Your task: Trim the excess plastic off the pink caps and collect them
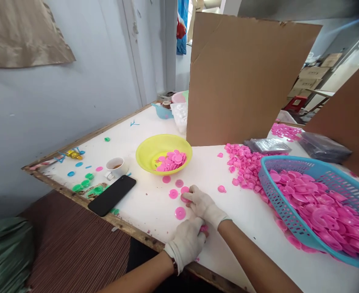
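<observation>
Both my hands wear white gloves whose fingertips are bare. My left hand (185,241) is closed near the table's front edge, with a small pink plastic piece (203,229) showing at its fingertips. Just beyond it, my right hand (204,205) has its thumb and fingers drawn together on a flat pink disc (184,197), partly covered by the fingers. Several more loose discs lie close by, among them a pink disc with a small centre mark (180,213). Behind them stands a yellow bowl (145,156) holding a heap of pink discs (171,161).
On the right, a blue basket (295,219) brims with pink plastic pieces, beside a loose pink pile (243,165). An upright cardboard sheet (243,81) blocks the back. To the left are a black phone (112,195), a white cup (118,170) and scattered green caps (85,183).
</observation>
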`<state>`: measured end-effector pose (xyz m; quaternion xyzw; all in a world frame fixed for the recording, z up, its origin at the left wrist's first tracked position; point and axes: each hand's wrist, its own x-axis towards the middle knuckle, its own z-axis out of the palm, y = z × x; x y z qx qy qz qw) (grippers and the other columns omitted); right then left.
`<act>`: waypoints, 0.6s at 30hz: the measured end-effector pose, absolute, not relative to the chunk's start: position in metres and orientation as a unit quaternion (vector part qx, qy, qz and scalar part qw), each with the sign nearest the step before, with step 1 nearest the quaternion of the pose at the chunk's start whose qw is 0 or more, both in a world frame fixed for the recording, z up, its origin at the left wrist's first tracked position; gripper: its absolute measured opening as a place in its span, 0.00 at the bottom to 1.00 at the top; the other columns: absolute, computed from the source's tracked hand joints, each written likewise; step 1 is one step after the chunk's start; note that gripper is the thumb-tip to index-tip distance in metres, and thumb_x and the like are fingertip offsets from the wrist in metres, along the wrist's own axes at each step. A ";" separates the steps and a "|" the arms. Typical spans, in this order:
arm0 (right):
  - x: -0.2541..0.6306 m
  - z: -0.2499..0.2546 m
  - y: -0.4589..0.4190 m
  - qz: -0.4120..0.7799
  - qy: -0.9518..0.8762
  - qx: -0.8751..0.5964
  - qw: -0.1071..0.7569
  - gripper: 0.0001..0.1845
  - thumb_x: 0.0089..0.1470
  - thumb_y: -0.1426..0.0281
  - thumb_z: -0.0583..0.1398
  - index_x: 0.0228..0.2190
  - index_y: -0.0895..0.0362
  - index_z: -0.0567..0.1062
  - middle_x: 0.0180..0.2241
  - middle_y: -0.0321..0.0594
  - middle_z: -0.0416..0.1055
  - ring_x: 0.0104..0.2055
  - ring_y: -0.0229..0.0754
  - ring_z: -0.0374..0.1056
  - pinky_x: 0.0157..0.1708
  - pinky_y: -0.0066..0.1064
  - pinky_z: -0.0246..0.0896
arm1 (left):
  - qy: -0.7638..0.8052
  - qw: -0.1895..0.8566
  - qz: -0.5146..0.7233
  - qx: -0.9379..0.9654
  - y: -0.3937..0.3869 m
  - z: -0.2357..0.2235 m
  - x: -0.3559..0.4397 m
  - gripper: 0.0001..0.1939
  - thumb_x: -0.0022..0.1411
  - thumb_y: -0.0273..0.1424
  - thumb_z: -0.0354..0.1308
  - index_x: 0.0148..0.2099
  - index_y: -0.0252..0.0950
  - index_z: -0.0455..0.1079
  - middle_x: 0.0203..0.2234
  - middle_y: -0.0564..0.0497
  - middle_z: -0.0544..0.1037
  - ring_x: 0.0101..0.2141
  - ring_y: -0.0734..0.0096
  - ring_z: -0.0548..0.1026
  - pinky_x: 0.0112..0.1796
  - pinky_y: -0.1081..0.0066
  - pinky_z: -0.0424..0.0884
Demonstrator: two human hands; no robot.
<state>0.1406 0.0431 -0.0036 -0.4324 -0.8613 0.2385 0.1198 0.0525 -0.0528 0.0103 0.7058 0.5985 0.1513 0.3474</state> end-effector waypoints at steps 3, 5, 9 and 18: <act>0.149 -0.005 0.047 0.225 -0.860 -0.444 0.118 0.11 0.48 0.77 0.54 0.30 0.53 0.73 0.35 0.39 0.65 0.34 0.36 0.62 0.32 0.25 0.58 | 0.592 0.400 0.199 0.671 -0.051 0.003 0.051 0.07 0.55 0.30 0.50 0.35 0.35 0.67 0.26 0.49 0.72 0.28 0.69 0.70 0.32 0.70 0.65; 0.164 -0.004 0.043 0.230 -0.848 -0.451 0.157 0.13 0.49 0.77 0.52 0.33 0.54 0.73 0.36 0.39 0.66 0.36 0.36 0.63 0.35 0.26 0.59 | 0.579 0.499 0.221 0.606 -0.049 -0.002 0.051 0.08 0.56 0.31 0.49 0.38 0.35 0.65 0.22 0.53 0.68 0.22 0.73 0.68 0.26 0.72 0.65; 0.201 -0.002 0.018 0.346 -0.721 -0.531 0.281 0.11 0.49 0.75 0.48 0.29 0.56 0.70 0.27 0.36 0.68 0.28 0.35 0.63 0.31 0.27 0.60 | 0.536 0.680 0.242 0.439 -0.043 -0.005 0.051 0.13 0.58 0.34 0.48 0.45 0.35 0.59 0.20 0.55 0.67 0.18 0.76 0.69 0.20 0.74 0.66; 0.210 -0.008 -0.030 0.568 -0.556 -0.569 0.212 0.09 0.50 0.66 0.51 0.23 0.56 0.64 0.14 0.29 0.61 0.15 0.32 0.59 0.15 0.22 0.55 | 0.519 0.713 0.255 0.397 -0.034 -0.007 0.050 0.13 0.53 0.38 0.57 0.33 0.35 0.58 0.17 0.55 0.70 0.17 0.74 0.72 0.18 0.75 0.69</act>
